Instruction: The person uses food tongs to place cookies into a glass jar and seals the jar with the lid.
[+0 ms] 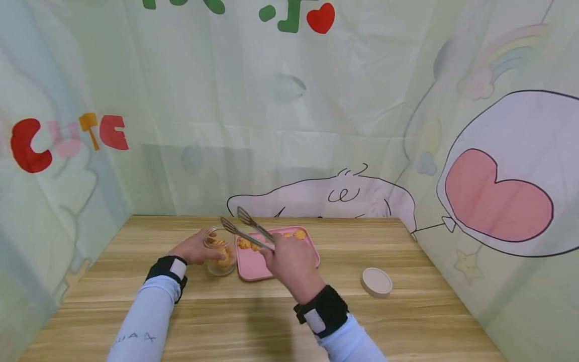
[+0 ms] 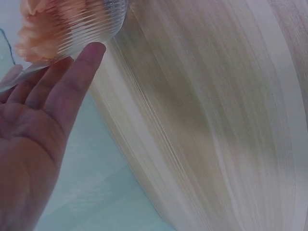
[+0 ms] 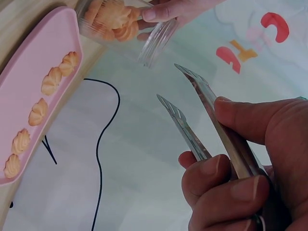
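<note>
My left hand (image 1: 192, 249) holds a clear ribbed glass jar (image 1: 221, 269) at the left of the tray, its thumb and fingers on either side. Piped swirl cookies (image 3: 113, 19) fill part of the jar, whose mouth is uncovered. In my right hand (image 1: 294, 261) I grip metal tongs (image 3: 231, 144); their slotted tips stand apart with nothing between them. Beneath the tongs lies a pink tray (image 1: 253, 269) with a row of cookies (image 3: 38, 111) along its far side. In the left wrist view, fingers (image 2: 77, 77) lie against the ribbed jar wall.
A round pale lid (image 1: 376, 281) lies on the wooden table (image 1: 217, 322), to the right of the tray. Printed cloth (image 1: 190, 125) hangs at the back and both sides, meeting the table's edges.
</note>
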Action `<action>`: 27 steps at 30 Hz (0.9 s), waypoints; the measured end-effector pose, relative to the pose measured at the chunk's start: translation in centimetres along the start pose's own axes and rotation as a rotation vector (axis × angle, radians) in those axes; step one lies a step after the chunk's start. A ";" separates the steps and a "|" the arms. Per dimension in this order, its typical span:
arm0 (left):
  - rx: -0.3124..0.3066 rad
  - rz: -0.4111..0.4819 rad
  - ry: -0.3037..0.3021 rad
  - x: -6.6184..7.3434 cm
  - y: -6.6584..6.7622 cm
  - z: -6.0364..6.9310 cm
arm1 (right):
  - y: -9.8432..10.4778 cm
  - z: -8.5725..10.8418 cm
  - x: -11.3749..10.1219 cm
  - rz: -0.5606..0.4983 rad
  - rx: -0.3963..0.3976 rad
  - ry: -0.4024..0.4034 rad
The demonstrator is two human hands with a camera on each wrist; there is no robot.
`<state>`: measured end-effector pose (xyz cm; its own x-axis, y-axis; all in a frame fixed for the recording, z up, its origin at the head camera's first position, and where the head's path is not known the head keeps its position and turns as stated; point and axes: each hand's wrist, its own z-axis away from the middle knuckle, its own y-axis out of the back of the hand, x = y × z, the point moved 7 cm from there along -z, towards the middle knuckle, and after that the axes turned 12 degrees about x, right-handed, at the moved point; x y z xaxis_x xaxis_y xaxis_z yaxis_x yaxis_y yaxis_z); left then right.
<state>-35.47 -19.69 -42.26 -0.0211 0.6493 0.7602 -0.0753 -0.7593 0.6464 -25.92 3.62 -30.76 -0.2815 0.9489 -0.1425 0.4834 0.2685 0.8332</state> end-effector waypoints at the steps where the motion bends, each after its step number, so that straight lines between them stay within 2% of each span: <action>1: 0.000 -0.004 0.000 0.0 0.0 0.0 | 0.0 0.0 0.1 0.004 0.001 -0.002; 13: -0.001 -0.004 -0.016 0.2 0.0 0.2 | -0.3 -0.6 2.3 0.002 -0.027 -0.086; 27: 0.002 -0.011 -0.024 0.1 0.1 0.1 | -1.7 -0.7 4.5 0.036 -0.071 -0.140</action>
<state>-35.42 -19.74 -42.12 0.0038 0.6567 0.7542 -0.0729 -0.7520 0.6551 -28.58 7.32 -32.39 -0.1446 0.9728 -0.1811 0.4296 0.2266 0.8741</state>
